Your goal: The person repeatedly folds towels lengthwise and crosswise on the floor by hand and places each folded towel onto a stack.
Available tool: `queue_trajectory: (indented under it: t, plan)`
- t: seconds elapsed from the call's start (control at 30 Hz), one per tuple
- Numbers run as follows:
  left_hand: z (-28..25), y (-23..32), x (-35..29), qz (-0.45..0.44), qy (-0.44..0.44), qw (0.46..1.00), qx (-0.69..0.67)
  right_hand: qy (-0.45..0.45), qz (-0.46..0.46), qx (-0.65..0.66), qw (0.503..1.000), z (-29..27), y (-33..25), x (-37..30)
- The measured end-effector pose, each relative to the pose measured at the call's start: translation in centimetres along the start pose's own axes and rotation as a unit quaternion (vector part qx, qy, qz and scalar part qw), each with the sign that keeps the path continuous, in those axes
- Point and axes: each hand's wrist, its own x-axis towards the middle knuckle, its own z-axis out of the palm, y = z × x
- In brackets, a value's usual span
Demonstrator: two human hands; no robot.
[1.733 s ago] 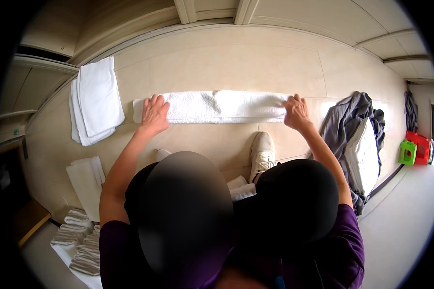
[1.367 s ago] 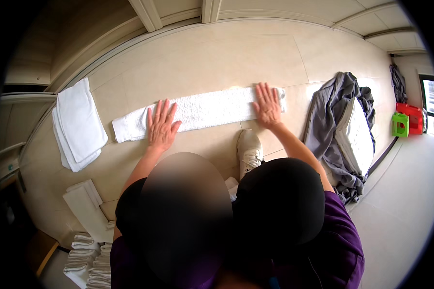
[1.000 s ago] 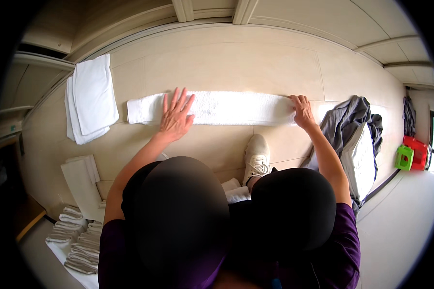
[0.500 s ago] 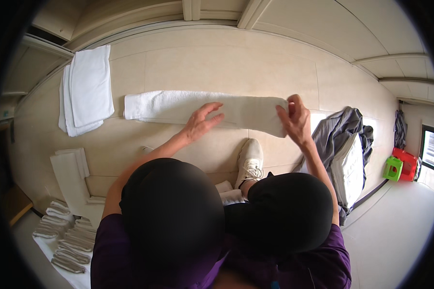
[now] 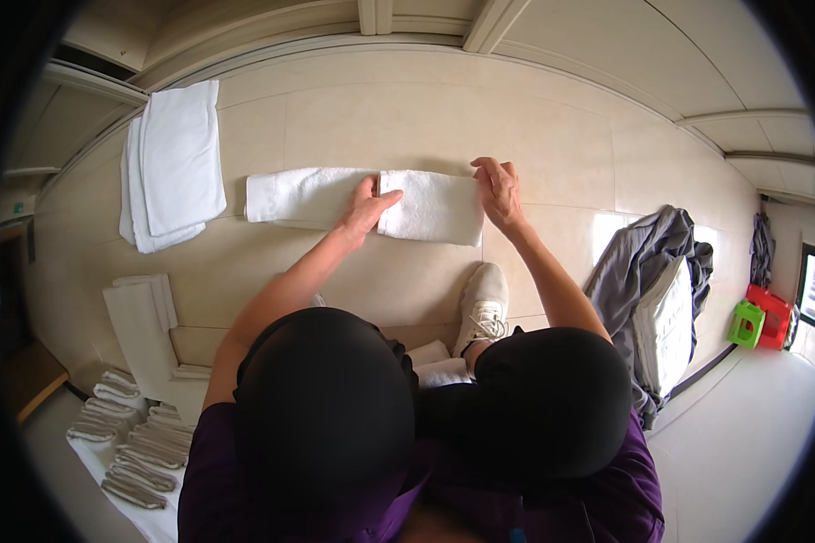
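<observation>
A long white towel (image 5: 308, 196) lies flat on the floor in front of me, with its right part doubled back over the middle. My left hand (image 5: 364, 214) is at the loose edge of that folded flap, thumb on top and fingers by the edge, gripping it. At the towel's right fold is my right hand (image 5: 501, 193), its fingers bent and apart, holding nothing that I can see. Part of its fingertips touches or hovers by the fold; which one I cannot tell.
White towels (image 5: 183, 158) lie stacked at the far left. Several rolled or folded cloths (image 5: 140, 452) sit lower left, near flat white pieces (image 5: 140, 330). Right of me are a grey cloth heap (image 5: 638, 258) and a white package (image 5: 663, 326). Green and red stools (image 5: 747, 324) stand farther right.
The towel's right end has been turned over leftward onto its middle. My right hand has let go of that end and moved left to the new fold; my left hand has closed on the flap's edge.
</observation>
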Motion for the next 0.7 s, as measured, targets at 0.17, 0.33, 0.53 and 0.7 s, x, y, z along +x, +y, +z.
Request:
queue_trajectory:
  t: [0.17, 0.33, 0.53, 0.7]
  plan:
    - [0.3, -0.9, 0.0, 0.025, 0.091, 0.992, 0.089, 0.049, -0.066, -0.169, 0.982, 3.9, 1.0, -2.0]
    - [4.0, 0.6, -4.1, 0.442, 0.162, 0.783, 0.407, 0.035, -0.038, -0.223, 0.973, 3.9, 1.4, -2.9]
    - [3.7, -2.9, -4.9, 0.327, 0.017, 0.764, 0.555, -0.071, -0.023, -0.152, 0.986, 1.4, -1.2, -3.6]
    - [1.7, -3.0, -6.8, 0.328, -0.100, 0.676, 0.652, -0.388, 0.355, 0.112, 0.843, -1.5, -3.3, -3.8]
